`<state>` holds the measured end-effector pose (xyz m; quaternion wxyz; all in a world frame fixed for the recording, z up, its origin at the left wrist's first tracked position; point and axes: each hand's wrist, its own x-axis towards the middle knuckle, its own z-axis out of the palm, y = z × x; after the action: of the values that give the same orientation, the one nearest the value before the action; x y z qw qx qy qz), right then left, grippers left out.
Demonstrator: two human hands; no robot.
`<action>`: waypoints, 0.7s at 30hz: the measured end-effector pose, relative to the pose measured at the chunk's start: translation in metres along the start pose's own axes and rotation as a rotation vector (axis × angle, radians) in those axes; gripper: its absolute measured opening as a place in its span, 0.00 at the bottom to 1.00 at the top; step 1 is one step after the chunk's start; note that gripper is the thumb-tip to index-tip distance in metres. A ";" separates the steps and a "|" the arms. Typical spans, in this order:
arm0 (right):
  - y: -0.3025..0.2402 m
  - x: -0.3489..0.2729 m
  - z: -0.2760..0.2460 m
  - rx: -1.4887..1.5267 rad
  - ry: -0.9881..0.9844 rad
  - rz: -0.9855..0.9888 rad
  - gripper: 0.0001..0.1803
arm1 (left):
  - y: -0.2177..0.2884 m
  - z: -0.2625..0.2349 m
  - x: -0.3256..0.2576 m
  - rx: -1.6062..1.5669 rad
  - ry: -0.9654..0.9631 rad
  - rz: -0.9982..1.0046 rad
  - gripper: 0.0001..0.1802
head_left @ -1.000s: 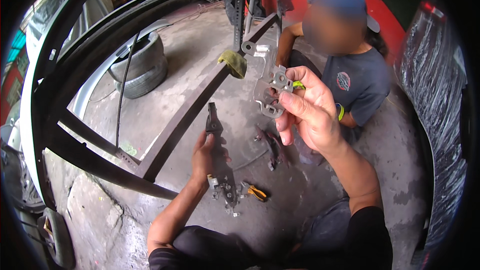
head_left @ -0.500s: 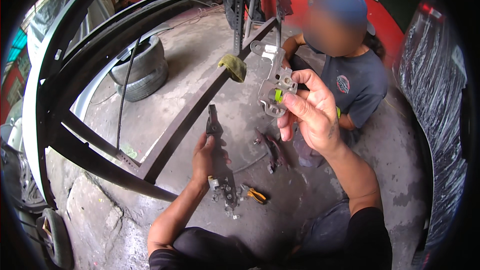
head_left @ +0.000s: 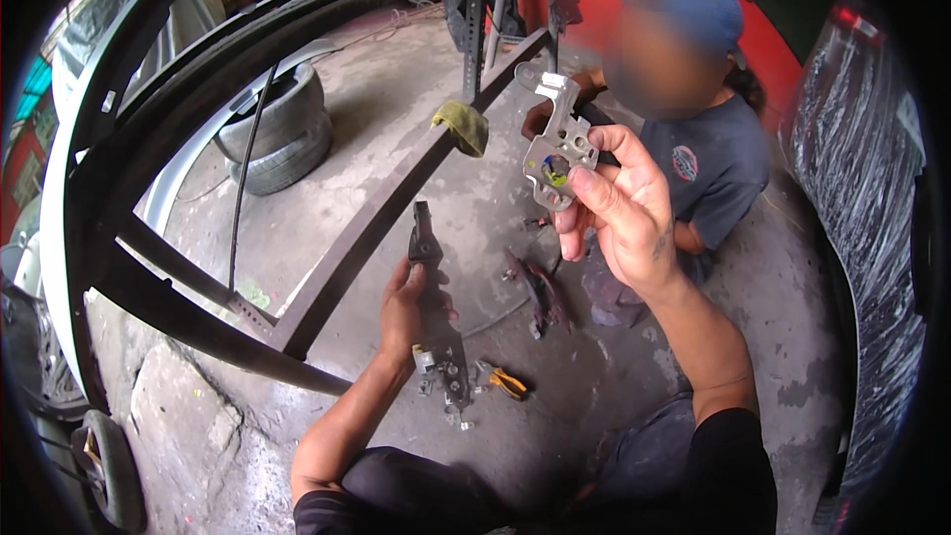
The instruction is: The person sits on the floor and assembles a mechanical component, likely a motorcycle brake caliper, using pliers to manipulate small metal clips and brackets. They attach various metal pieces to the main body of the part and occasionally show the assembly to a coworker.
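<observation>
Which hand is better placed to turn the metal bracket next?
Probably the right hand: raised, it pinches the metal bracket between thumb and fingers, whereas the left hand is lower in view and wrapped around a long dark part.

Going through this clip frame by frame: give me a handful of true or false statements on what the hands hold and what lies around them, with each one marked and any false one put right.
1. The right hand holds a silvery metal bracket. True.
2. The left hand is empty. False: it grips a long dark part.
3. The orange-handled pliers lie on the floor. True.
4. The yellow-green cloth lies on the floor. False: it is draped over a dark metal bar.
5. The other person wears a red cap. False: the cap is blue.
</observation>
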<state>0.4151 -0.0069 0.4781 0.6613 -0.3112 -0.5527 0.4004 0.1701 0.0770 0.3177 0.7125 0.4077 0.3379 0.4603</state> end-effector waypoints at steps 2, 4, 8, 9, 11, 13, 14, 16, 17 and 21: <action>0.001 0.002 0.001 -0.001 0.014 -0.013 0.19 | 0.001 0.000 0.001 -0.005 -0.006 0.002 0.16; 0.002 0.003 -0.001 -0.011 0.011 -0.022 0.19 | 0.000 -0.001 0.002 -0.004 -0.010 0.001 0.16; 0.006 0.005 -0.004 -0.012 0.001 -0.026 0.19 | -0.003 -0.005 0.004 0.004 -0.005 -0.005 0.16; 0.007 0.005 -0.004 -0.012 0.002 -0.024 0.19 | -0.003 -0.005 0.004 0.002 -0.004 -0.005 0.16; 0.007 0.005 -0.006 -0.016 0.003 -0.020 0.19 | -0.003 -0.003 0.004 -0.006 -0.006 -0.005 0.16; 0.008 0.006 -0.007 -0.020 0.002 -0.026 0.19 | -0.002 -0.002 0.003 -0.013 -0.007 -0.005 0.16; 0.009 0.007 -0.007 -0.022 0.002 -0.029 0.19 | -0.002 -0.002 0.003 -0.009 -0.005 -0.006 0.16; 0.011 0.007 -0.008 -0.010 0.005 -0.023 0.18 | -0.002 -0.002 0.004 -0.002 -0.001 -0.009 0.16; 0.012 0.006 -0.008 -0.003 0.006 -0.019 0.18 | -0.001 -0.002 0.003 0.001 0.000 -0.006 0.16; 0.010 0.006 -0.008 -0.005 -0.006 0.031 0.19 | 0.000 -0.001 0.002 0.005 0.007 -0.012 0.15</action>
<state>0.4219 0.0035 0.4702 0.6526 -0.3203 -0.5508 0.4101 0.1697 0.0793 0.3166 0.7132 0.4058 0.3438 0.4566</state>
